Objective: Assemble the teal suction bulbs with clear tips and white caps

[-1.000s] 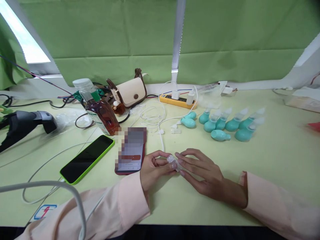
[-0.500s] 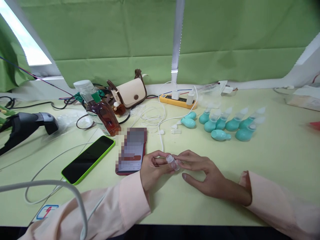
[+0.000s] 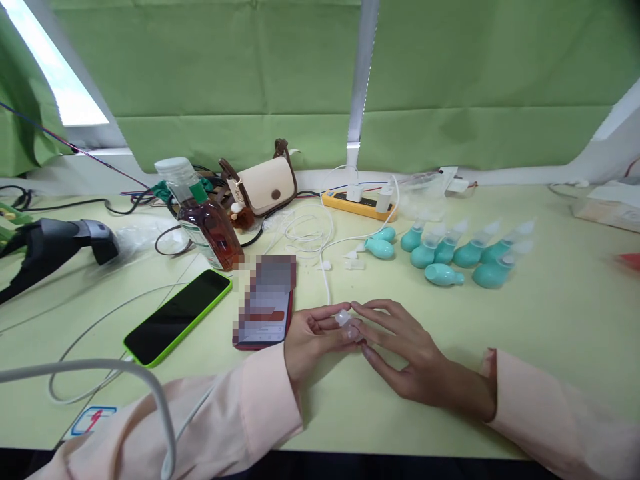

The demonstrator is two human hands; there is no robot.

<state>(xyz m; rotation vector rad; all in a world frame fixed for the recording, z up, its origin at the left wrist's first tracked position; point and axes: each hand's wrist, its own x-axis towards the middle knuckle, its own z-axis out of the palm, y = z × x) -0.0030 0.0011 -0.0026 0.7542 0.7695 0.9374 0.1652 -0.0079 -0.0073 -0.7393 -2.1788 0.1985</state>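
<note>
Between thumb and fingers, my left hand (image 3: 313, 339) pinches a small clear plastic piece (image 3: 343, 319), mostly covered by fingertips. My right hand (image 3: 407, 343) meets it from the other side: its thumb and index finger close on the piece's near end, while the middle finger reaches past toward my left fingertips. Beyond the hands lies a short clear plastic tube (image 3: 355, 265) beside a small white tip (image 3: 351, 255). Two teal squeeze bulbs (image 3: 380, 249) lie close by. Farther right, several teal bulbs with clear tips (image 3: 470, 253) stand grouped, and one without a tip (image 3: 443, 275) lies in front.
To the left are a red-cased phone (image 3: 265, 303), a green-cased phone (image 3: 179, 317), a bottle of brown liquid (image 3: 213, 230) and a black scanner-like device (image 3: 60, 243). A cream handbag (image 3: 267, 187) and a yellow power strip (image 3: 357, 205) sit behind. White cables (image 3: 305, 230) coil across the middle.
My right thumb and index finger have closed in on the clear piece from a looser touch. The view has shifted slightly; the bulbs and phones stay put.
</note>
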